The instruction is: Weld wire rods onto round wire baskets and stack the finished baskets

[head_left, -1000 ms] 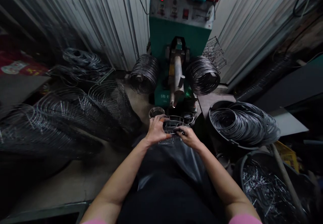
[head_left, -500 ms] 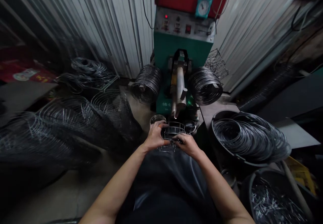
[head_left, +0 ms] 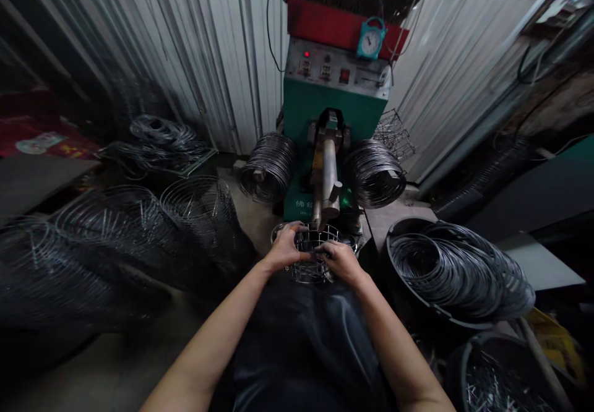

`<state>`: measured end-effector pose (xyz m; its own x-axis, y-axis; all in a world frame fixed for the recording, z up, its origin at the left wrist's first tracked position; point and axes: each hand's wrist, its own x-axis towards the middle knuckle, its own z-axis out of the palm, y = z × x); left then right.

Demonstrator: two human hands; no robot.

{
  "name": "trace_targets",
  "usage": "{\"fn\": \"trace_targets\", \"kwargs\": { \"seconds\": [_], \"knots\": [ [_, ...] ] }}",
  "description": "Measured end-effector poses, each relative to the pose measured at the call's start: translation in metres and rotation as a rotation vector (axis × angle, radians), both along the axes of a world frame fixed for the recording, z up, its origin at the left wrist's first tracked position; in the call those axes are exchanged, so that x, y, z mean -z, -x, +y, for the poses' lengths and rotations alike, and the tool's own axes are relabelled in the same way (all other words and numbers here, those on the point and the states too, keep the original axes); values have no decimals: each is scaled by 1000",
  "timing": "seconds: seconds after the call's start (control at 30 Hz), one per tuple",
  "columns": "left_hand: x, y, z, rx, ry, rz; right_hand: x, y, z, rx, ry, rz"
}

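Positions read as on a clock face centred on the basket.

- Corrugated wall (head_left: 213, 59), pale, ribbed: 10 to 2 o'clock, rearmost.
- Green machine (head_left: 336, 94), red lamp lit: 12 o'clock; its metal arm (head_left: 329, 164) points down towards the basket, contact not discernible.
- Wire stacks (head_left: 111, 226), nested, rounded: 9 o'clock.
- Black tub (head_left: 431, 307), filled with wire rings (head_left: 464, 270): 3 o'clock.
- Wire coils, two: 11 o'clock (head_left: 266, 167) and 1 o'clock (head_left: 374, 174).
- Wire basket (head_left: 310, 271), round: dial centre, above the lap, held in both hands.
- Left hand (head_left: 284, 248): 9 o'clock side, thumb and fingers spread wide around it.
- Right hand (head_left: 341, 260): 3 o'clock side, fingers bunched on it; any small piece pinched, cannot tell.
- Turquoise clock (head_left: 370, 42): nearly 1 o'clock.
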<state>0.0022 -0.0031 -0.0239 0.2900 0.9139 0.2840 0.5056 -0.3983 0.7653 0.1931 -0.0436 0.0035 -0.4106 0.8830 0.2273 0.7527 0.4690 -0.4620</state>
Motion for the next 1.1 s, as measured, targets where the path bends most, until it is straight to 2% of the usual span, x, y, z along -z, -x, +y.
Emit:
{"fn": "trace_targets", "kwargs": {
  "seconds": [0.2,0.37,0.5,0.57,0.67,0.8,0.87,0.97,1.1],
  "knots": [
    [-5,-4,0,-33,-11,30,4,3,-3,84,-31,58],
    [-5,-7,12,-109,0,65,4,11,6,212,-51,83],
    [-3,-9,19,-113,16,53,8,5,4,322,-87,330],
    [-3,-9,19,-129,-2,55,22,-6,-8,430,-9,531],
    [-5,-9,16,-131,-22,51,63,-23,-39,586,180,738],
    [-10,-8,13,-133,-50,75,127,-31,-89,709,179,715],
    [-12,-9,14,-144,-78,105,145,-30,-104,728,159,693],
    [-12,-9,19,-185,-62,111,149,-31,-105,774,179,817],
    [-8,-10,29,-227,20,58,138,-42,-89,840,308,1242]
  ]
}}
